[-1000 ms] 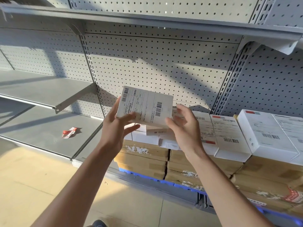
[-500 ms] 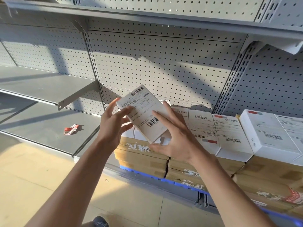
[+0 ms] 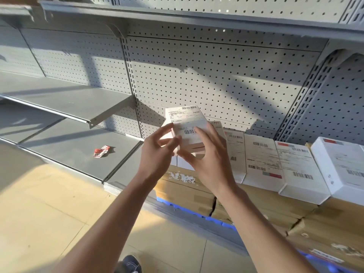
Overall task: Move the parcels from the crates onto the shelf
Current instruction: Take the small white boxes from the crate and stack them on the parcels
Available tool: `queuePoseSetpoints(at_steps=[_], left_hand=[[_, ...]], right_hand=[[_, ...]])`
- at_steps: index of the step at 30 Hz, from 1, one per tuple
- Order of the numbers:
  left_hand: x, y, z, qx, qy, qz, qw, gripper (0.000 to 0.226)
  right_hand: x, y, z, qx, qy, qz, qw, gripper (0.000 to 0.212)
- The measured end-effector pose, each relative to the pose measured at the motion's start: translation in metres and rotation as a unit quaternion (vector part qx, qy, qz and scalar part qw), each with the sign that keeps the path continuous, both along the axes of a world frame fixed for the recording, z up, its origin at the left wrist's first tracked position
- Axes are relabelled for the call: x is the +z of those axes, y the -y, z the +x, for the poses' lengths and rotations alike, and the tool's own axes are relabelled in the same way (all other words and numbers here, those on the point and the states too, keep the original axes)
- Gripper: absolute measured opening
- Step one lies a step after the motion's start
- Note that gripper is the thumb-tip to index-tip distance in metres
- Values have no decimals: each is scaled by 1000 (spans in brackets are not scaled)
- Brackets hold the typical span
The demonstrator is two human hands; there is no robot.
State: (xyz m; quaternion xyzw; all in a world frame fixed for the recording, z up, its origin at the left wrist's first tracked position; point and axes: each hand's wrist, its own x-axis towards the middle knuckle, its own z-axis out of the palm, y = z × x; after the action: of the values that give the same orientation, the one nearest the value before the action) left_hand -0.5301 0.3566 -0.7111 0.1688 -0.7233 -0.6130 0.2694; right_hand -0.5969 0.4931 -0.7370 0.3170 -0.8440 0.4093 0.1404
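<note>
A small white cardboard parcel with a barcoded label is held above the brown cartons, the left hand pinching its left edge and the right hand curled round its near right corner. It is judged light and stiff, best taken by opposite edges. Beside it, a row of white labelled parcels limits room rightwards; beyond, the grey metal shelf and a red wrapper scrap are seen

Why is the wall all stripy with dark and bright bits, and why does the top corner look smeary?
Head view: low sunlight crosses the pegboard wall, so shelves cast slanted shadows; glare washes out the held parcel; the top-left shelf edge is motion-blurred; the wide lens bends straight lines.
</note>
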Motion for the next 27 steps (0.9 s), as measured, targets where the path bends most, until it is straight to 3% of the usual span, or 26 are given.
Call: queuePoseSetpoints(at_steps=[5,13,19,23,27], left_hand=[[-9,24,3,23,48,-33,998,55],[-29,52,-6,60,105,-163,979,33],[-36,57,-11,101,118,-240,958,26],[-36,48,-9,96,77,-431,894,22],[-40,23,-3,21,77,-544,835,27]], right_hand=[[-15,20,-1,11,-63,51,997,51],[-33,30,-9,22,-127,162,978,57],[-29,29,-7,29,-132,139,981,46],[-23,11,-15,-24,-98,138,985,41],[-17,-12,-19,-70,-25,179,981,43]])
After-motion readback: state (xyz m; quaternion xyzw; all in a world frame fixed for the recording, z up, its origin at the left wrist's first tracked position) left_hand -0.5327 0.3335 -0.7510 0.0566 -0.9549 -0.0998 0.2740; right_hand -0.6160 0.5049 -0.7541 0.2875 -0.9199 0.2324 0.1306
